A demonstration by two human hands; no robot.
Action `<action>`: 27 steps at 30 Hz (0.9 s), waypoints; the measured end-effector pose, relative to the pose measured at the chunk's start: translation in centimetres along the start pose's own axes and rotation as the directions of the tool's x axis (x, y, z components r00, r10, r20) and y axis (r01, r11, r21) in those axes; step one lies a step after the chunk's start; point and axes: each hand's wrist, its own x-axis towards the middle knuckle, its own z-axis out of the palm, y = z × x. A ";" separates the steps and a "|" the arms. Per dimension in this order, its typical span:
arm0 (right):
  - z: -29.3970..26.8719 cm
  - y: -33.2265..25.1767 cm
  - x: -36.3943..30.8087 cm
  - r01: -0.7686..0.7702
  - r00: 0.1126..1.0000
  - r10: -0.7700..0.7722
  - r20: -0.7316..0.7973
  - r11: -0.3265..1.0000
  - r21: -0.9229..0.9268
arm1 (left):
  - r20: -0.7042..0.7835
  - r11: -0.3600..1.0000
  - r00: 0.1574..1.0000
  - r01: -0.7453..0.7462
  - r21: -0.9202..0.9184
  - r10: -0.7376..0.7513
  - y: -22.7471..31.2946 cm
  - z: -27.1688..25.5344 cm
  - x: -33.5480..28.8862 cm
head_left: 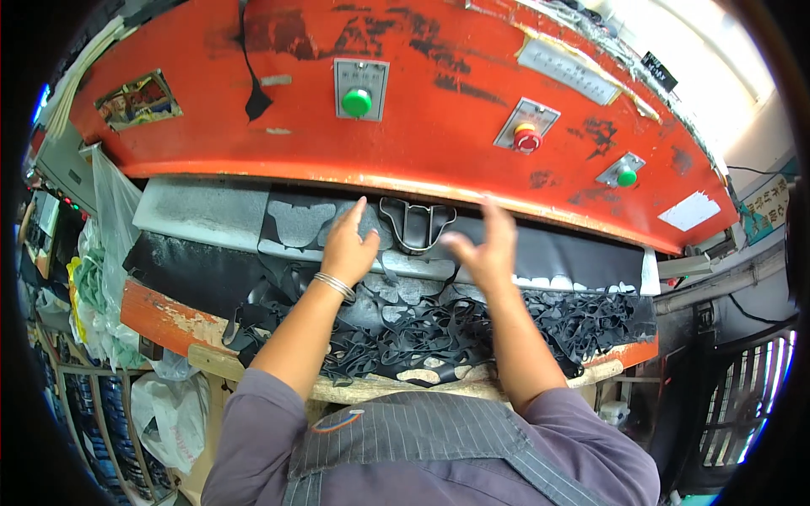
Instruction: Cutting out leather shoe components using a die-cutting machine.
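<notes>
A metal cutting die (413, 247) with a shaped outline and inner walls lies on the black sheet material (557, 253) under the front edge of the red press. To its left is my left hand (349, 246), fingers stretched and thumb apart, holding nothing. On its other side my right hand (488, 251) is raised with thumb and fingers spread, also with nothing in it; its fingertips are slightly blurred. Neither hand appears to grip the die, though I cannot tell whether my right thumb touches it. Left of the die, shaped cutouts in the sheet show the pale cutting board (198, 207).
The red press beam (439, 152) spans the far side, carrying green buttons (356, 103) and a red stop button (528, 138). Tangled black offcuts (405, 333) heap along the near edge, above a wooden rail (337, 390). Plastic bags (171, 417) hang at left.
</notes>
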 end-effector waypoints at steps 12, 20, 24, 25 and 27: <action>-17.2 7.7 10.8 -0.404 0.731 0.175 -0.659 0.890 -0.212 | -0.116 0.848 0.843 -0.507 0.153 0.525 14.3 -8.7 5.8; -13.7 -11.3 -5.4 0.013 0.586 -0.178 0.791 0.978 0.210 | 0.641 0.978 0.767 -0.110 0.176 -0.029 13.1 -9.5 -13.2; -11.5 -14.6 -11.3 0.099 0.574 -0.161 0.803 0.987 0.128 | 0.533 0.955 0.841 -0.228 0.189 0.095 12.5 -8.5 -17.2; -11.3 -15.0 -11.9 0.133 0.587 -0.106 0.803 0.991 0.033 | 0.470 0.951 0.880 -0.201 0.236 0.070 12.7 -8.3 -17.8; -11.0 -15.1 -11.8 0.118 0.610 -0.112 0.784 0.992 0.050 | 0.447 0.943 0.892 -0.207 0.260 0.073 12.9 -8.1 -18.2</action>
